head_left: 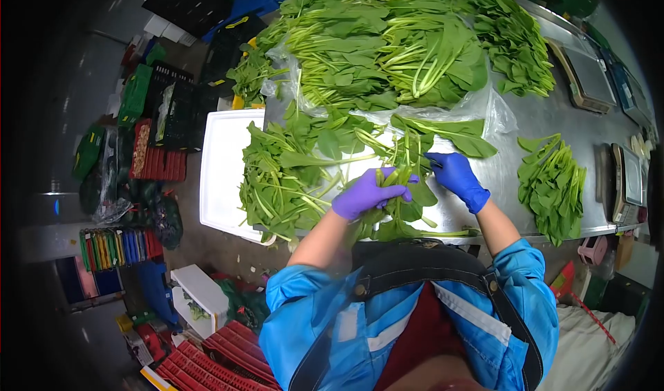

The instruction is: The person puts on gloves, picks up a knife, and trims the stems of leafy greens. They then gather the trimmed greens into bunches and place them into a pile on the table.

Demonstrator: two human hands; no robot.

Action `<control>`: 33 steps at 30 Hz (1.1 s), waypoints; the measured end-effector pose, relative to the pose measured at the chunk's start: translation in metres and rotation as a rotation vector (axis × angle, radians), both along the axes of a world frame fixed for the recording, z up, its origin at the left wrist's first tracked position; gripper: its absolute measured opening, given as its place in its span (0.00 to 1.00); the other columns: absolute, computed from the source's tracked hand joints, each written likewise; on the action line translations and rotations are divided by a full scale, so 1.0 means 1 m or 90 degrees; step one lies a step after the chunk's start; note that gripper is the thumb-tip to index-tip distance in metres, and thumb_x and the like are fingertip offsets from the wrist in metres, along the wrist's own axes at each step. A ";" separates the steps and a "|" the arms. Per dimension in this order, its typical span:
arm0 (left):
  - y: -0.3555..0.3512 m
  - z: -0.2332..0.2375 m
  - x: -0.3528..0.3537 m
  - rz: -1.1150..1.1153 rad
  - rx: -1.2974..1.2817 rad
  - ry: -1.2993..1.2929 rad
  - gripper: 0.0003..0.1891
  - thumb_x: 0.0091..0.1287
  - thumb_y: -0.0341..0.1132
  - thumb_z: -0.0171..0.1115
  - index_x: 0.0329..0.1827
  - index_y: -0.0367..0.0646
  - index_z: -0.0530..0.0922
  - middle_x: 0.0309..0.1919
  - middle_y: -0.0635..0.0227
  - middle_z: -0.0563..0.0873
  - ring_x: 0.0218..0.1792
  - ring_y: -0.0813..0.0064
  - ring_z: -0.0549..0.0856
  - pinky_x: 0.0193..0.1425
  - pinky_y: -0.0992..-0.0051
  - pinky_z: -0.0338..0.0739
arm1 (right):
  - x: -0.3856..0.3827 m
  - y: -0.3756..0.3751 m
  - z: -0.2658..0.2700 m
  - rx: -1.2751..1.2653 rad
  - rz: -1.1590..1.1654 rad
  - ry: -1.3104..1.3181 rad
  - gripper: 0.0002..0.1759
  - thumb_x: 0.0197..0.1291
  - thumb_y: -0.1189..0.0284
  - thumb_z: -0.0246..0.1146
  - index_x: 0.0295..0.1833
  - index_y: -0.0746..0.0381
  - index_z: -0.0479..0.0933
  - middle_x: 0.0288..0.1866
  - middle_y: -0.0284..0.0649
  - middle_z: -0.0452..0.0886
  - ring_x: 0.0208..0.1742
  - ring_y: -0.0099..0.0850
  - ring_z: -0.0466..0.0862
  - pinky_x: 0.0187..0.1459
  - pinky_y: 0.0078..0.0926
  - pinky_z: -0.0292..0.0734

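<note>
My left hand (373, 194), in a purple glove, is closed around a bunch of leafy greens (420, 196) with pale stalks, just above the table's near edge. In a blue glove, my right hand (458, 180) is beside the bunch on its right. Its fingertips are drawn together near a leaf, and what they pinch is hidden. Loose greens (283, 173) are scattered to the left of my hands. A large heap of greens (360, 42) lies beyond them on clear plastic sheeting (505, 111). Separate from these, a smaller pile of greens (552, 187) rests to the right.
The steel table (510, 177) carries scales (584, 76) along its right side, with another scale (628, 177) nearer me. A white tray (223, 163) sits at the left edge. Crates, including a red crate (158, 159), stand on the floor at left. Red baskets (214, 356) are at lower left.
</note>
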State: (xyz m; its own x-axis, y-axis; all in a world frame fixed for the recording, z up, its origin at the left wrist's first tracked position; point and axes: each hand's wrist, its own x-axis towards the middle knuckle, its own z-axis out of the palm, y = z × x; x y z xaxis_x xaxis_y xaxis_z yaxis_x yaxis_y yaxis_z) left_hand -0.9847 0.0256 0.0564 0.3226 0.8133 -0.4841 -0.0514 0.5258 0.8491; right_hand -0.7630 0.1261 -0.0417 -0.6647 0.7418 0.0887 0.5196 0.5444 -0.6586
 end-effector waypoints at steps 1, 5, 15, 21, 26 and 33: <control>0.001 0.000 -0.002 0.002 0.001 0.002 0.15 0.62 0.36 0.64 0.50 0.42 0.81 0.32 0.73 0.85 0.29 0.91 0.74 0.33 0.86 0.68 | 0.003 0.003 -0.010 0.037 -0.013 0.002 0.16 0.56 0.70 0.59 0.51 0.55 0.80 0.25 0.43 0.81 0.22 0.38 0.80 0.27 0.33 0.74; -0.001 -0.022 0.009 0.054 0.166 0.216 0.16 0.56 0.37 0.69 0.46 0.42 0.82 0.30 0.72 0.84 0.27 0.88 0.75 0.30 0.85 0.71 | -0.016 -0.016 0.078 -0.590 -0.056 0.172 0.18 0.62 0.59 0.60 0.52 0.57 0.80 0.22 0.30 0.78 0.16 0.14 0.69 0.19 0.15 0.65; 0.009 -0.030 -0.017 0.183 0.024 0.067 0.15 0.61 0.36 0.66 0.45 0.35 0.78 0.29 0.65 0.86 0.22 0.85 0.80 0.18 0.87 0.64 | -0.011 -0.004 0.052 -0.694 -0.065 0.260 0.15 0.58 0.62 0.62 0.42 0.62 0.82 0.23 0.33 0.79 0.11 0.16 0.67 0.16 0.13 0.61; 0.009 -0.038 -0.023 0.169 0.033 0.011 0.14 0.59 0.35 0.66 0.44 0.36 0.78 0.31 0.64 0.87 0.17 0.88 0.76 0.17 0.88 0.62 | -0.021 -0.017 0.022 -0.316 -0.030 0.117 0.23 0.55 0.59 0.66 0.57 0.52 0.78 0.35 0.36 0.82 0.23 0.19 0.76 0.27 0.16 0.72; 0.009 -0.040 -0.018 0.083 0.035 0.080 0.14 0.60 0.35 0.65 0.45 0.37 0.78 0.31 0.67 0.87 0.15 0.88 0.70 0.19 0.86 0.63 | -0.041 -0.012 0.055 -0.563 -0.064 0.162 0.21 0.57 0.60 0.65 0.54 0.57 0.79 0.34 0.35 0.83 0.26 0.17 0.76 0.28 0.17 0.71; 0.012 -0.030 -0.028 0.210 0.023 0.245 0.14 0.64 0.42 0.60 0.45 0.42 0.84 0.29 0.73 0.85 0.14 0.87 0.70 0.20 0.84 0.64 | -0.043 -0.005 0.050 -0.618 -0.070 0.248 0.12 0.58 0.66 0.62 0.39 0.63 0.82 0.27 0.31 0.82 0.15 0.17 0.70 0.18 0.15 0.64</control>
